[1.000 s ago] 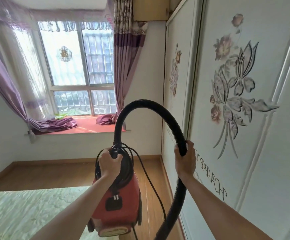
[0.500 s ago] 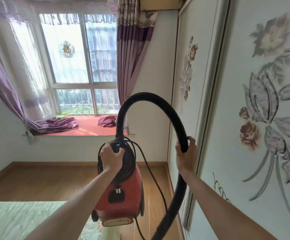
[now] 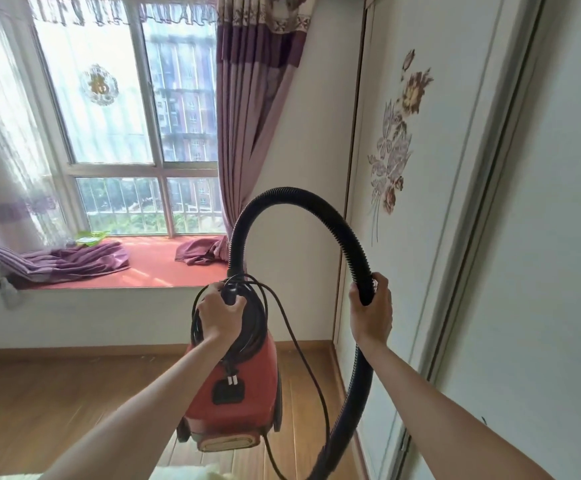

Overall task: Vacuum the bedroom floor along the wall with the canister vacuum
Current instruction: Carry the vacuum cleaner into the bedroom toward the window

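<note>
Head view: the left hand [image 3: 218, 318] is curling tightly round the top handle of the red plastic canister vacuum [image 3: 237, 403], which is hanging below it over the wooden floor [image 3: 57, 403]. The right hand [image 3: 372, 315] is gripping the black ribbed hose [image 3: 299, 197], which is arching between both hands beside the white flowered wardrobe [image 3: 420, 271]. A black cord [image 3: 256, 323] is coiling round the vacuum's top.

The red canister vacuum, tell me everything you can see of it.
The red plastic canister vacuum hangs on end, lifted by the left hand, which grips it at the top. A black power cord is coiled there, its plug lying against the red body. The black ribbed hose arches up from the top to the right hand, then hangs down. A beige panel faces downward.
</note>
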Available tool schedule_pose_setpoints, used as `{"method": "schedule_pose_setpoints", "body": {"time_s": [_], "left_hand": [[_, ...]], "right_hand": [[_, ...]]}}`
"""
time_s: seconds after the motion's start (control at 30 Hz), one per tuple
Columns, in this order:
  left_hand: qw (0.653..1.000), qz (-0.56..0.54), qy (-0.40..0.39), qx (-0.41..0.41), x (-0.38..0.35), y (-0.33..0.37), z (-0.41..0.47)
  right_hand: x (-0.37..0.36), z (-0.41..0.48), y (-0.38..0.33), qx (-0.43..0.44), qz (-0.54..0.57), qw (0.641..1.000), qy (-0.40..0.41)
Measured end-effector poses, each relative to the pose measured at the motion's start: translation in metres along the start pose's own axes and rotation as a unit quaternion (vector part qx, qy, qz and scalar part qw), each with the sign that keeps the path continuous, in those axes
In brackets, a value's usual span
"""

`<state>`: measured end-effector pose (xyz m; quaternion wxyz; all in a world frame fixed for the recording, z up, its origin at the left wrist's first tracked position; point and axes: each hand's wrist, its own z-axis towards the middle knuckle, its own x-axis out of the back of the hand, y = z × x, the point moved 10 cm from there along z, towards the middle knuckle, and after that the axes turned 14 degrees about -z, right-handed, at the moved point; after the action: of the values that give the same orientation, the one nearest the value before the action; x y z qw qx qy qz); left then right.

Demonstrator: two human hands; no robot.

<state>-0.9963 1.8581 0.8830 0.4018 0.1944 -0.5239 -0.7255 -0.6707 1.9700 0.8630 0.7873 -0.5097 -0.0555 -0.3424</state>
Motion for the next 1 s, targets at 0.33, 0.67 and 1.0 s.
{"method": "schedule_pose_setpoints", "body": {"time_s": [0.33, 0.67, 1.0], "left_hand": [[1.000, -0.018, 0.008, -0.021, -0.067, -0.017, 0.109], [0.998, -0.005, 0.056, 0.012, -0.132, -0.070, 0.207], [0.987, 0.007, 0.160, 0.030, -0.132, -0.113, 0.297]], "right_hand": [[-0.086, 0.093, -0.004, 0.013, 0.012, 1.000, 0.019], [-0.205, 0.196, -0.008, 0.046, 0.040, 0.997, -0.044], [-0.351, 0.271, -0.049, 0.112, 0.083, 0.983, -0.119]]}}
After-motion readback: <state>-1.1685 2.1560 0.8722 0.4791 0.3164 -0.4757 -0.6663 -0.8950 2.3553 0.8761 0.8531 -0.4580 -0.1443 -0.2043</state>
